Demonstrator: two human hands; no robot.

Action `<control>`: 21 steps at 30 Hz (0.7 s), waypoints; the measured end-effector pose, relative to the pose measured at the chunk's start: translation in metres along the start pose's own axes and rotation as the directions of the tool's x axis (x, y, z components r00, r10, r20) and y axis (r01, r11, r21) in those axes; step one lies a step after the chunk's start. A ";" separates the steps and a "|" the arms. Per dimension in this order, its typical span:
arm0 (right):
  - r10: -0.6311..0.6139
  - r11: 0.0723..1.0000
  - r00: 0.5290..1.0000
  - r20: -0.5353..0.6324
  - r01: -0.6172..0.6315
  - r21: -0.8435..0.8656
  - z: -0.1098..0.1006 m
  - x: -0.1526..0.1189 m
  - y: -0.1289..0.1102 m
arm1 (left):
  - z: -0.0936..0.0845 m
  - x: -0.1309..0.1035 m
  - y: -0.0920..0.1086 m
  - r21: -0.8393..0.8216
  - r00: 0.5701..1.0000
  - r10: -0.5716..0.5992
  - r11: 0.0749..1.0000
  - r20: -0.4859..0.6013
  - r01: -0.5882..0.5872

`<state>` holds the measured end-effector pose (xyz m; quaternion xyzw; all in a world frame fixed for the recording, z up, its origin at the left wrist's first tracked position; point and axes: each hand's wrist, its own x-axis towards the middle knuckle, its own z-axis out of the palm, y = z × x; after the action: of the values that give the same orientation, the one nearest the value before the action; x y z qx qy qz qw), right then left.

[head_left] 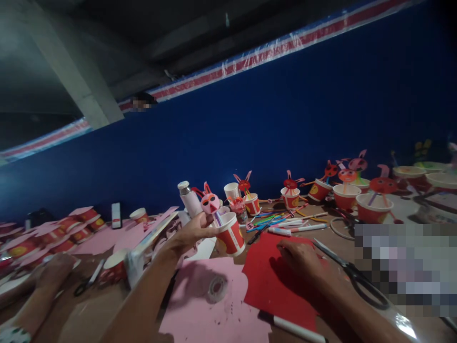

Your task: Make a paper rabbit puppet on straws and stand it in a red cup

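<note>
My left hand is closed on a red paper cup with a white rim, held slightly tilted above the table. A pink paper rabbit face with red ears and dark eyes rises from this cup on purple stems. My right hand rests over a sheet of red paper, its fingers curled in; whatever they hold, if anything, is hidden. Pink paper lies in front of me, with a clear tape roll on it. Open scissors lie right of my right hand.
Finished-looking cup figures line the back and right. Coloured markers lie scattered before them. A thermos stands behind my left hand. At left, another person's hand is near stacked red cups and a knife-like tool. A blue partition rises behind.
</note>
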<state>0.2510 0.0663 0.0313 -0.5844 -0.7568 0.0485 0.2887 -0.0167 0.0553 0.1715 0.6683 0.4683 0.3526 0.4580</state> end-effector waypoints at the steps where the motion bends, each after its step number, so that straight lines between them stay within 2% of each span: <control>1: -0.016 1.000 1.000 0.014 0.016 -0.012 0.000 0.000 0.000 | -0.001 0.000 0.000 0.082 1.000 -0.008 0.997 -0.026 0.010; 4: -0.063 0.996 0.997 0.052 0.067 -0.062 0.001 0.000 0.001 | -0.004 0.005 -0.005 0.271 0.993 -0.039 0.960 -0.114 0.069; 10: -0.095 0.982 0.994 0.054 0.103 -0.156 0.008 0.004 0.012 | 0.004 0.027 -0.030 0.402 0.973 -0.045 0.906 -0.224 0.134; 16: -0.059 0.978 0.998 0.015 0.061 -0.197 0.016 0.013 0.026 | 0.021 0.050 -0.059 0.426 0.982 -0.031 0.898 -0.186 0.109; 21: -0.049 0.979 0.999 0.017 0.051 -0.197 0.023 0.017 0.032 | 0.021 0.067 -0.079 0.360 0.990 -0.051 0.928 -0.132 0.096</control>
<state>0.2642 0.0980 0.0059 -0.5907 -0.7740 -0.0305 0.2259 -0.0012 0.1241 0.0926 0.7013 0.5770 0.2816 0.3096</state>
